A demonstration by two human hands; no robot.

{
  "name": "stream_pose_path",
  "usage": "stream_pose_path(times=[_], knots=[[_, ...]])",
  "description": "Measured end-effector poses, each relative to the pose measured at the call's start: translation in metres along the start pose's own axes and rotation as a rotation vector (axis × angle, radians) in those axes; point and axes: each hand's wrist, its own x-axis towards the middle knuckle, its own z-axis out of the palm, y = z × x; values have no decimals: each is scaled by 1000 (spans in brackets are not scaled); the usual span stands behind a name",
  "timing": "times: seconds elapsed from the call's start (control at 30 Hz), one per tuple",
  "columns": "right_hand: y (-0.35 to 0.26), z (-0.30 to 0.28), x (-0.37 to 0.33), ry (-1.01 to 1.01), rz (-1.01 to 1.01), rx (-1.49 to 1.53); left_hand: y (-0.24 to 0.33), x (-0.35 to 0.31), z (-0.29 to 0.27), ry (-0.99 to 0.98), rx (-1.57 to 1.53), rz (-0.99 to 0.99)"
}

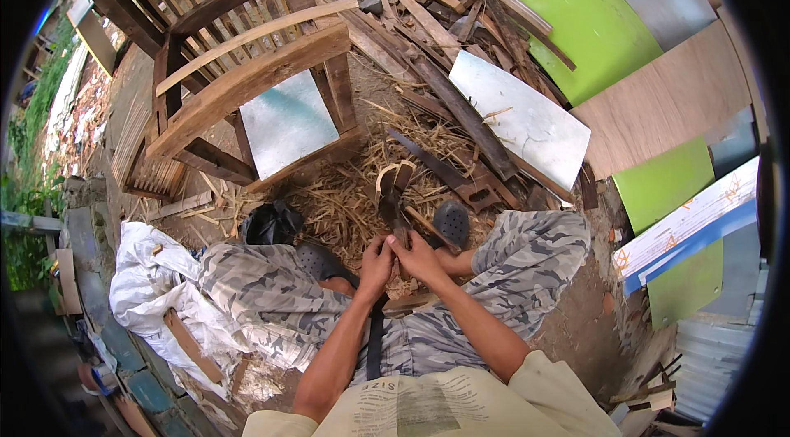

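A half-built wooden chair frame stands on the ground over scattered boards and a bed of bamboo shavings, where a seated person in camouflage trousers works between the knees. Left hand and right hand are both closed around the lower end of a curved bamboo strip, its tip pointing away. A slip could drive splinters into the fingers.
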Motion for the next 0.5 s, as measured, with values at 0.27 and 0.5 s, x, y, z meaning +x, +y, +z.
stream_pose_path(times=[0.27,0.5], knots=[[40,23,12,223,-74,32,129,-19,12,455,785,1013],[24,20,5,151,-67,-70,136,-24,6,384,1002,798]])
